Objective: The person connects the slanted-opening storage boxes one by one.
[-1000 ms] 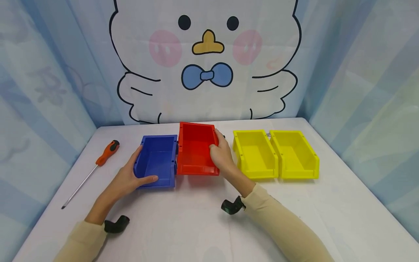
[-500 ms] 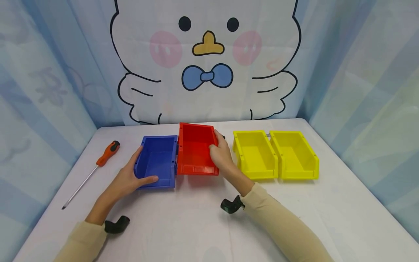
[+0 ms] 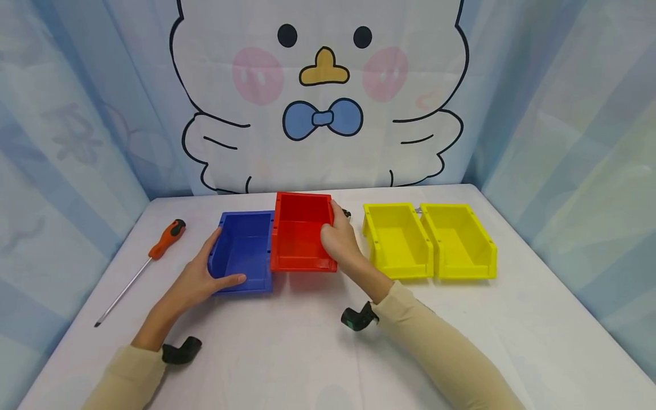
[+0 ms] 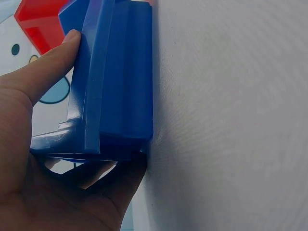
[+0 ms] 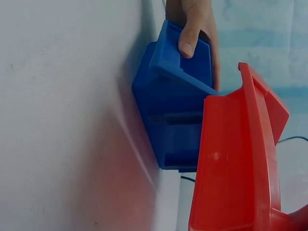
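A blue storage bin [image 3: 243, 250] sits on the table, left of centre. My left hand [image 3: 195, 279] grips it at its left side, thumb over the front lip and fingers along the outer wall. Against its right side, a red storage bin [image 3: 303, 233] is held by my right hand [image 3: 340, 236], thumb inside the right wall and fingers outside. In the right wrist view the red bin [image 5: 231, 163] is raised off the table, beside the ribbed side wall of the blue bin [image 5: 178, 110]. The fingers behind the red bin's wall are mostly hidden.
Two yellow bins [image 3: 398, 245] stand side by side on the right of the white table [image 3: 287, 353]. A screwdriver [image 3: 163, 242] with an orange and black handle lies at the left. Patterned curtains surround the table at the back and both sides.
The red bin and my right hand have shifted slightly left, so its left edge now overlaps the blue bin's right rim. My left hand keeps its grip on the blue bin.
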`<state>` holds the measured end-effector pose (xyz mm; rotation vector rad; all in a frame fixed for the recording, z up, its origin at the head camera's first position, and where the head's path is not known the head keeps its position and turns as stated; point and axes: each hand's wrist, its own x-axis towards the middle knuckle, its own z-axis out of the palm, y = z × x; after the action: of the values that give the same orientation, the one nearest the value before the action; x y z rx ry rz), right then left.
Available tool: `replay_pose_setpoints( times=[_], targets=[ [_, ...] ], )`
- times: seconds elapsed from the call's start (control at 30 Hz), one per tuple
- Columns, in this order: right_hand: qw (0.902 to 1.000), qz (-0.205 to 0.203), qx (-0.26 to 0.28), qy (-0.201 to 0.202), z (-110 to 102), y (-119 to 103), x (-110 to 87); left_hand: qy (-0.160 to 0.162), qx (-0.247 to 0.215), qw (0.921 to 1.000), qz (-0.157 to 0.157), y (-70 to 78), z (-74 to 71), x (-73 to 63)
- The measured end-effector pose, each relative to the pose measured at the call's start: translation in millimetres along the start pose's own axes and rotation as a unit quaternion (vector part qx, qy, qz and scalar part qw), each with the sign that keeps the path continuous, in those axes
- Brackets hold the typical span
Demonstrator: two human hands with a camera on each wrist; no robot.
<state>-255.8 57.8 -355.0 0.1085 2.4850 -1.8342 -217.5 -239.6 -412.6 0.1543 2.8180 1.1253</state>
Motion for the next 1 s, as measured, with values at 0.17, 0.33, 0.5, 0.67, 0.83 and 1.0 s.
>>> replay_pose_setpoints(
  times=[0.17,0.33,0.5,0.67,0.83,1.0],
  targets=[
    [0.9987,-0.029,-0.042,-0.005,-0.7,-0.4,0.1,0.000,0.000,1.0000,0.000,0.3,0.7,-0.8],
    [0.9922,-0.076,-0.098,-0.018,-3.6,2.4,-0.1,0.001,-0.001,1.0000,0.000,1.1,0.8,-1.0],
    [0.9808,-0.124,-0.148,-0.024,-2.0,5.2,-0.9,0.002,-0.003,1.0000,0.002,0.4,1.2,-0.4],
    [0.9631,-0.156,-0.217,-0.032,-1.2,4.5,-2.2,0.000,-0.003,1.0000,0.001,0.5,0.4,-0.1],
    [0.9468,-0.143,-0.284,-0.050,-1.1,1.2,-3.3,0.002,0.000,1.0000,0.000,1.3,-0.5,0.5],
    [0.9333,-0.138,-0.326,-0.057,-5.2,0.9,-4.1,0.001,-0.001,1.0000,-0.001,1.1,0.8,0.4]
  ],
)
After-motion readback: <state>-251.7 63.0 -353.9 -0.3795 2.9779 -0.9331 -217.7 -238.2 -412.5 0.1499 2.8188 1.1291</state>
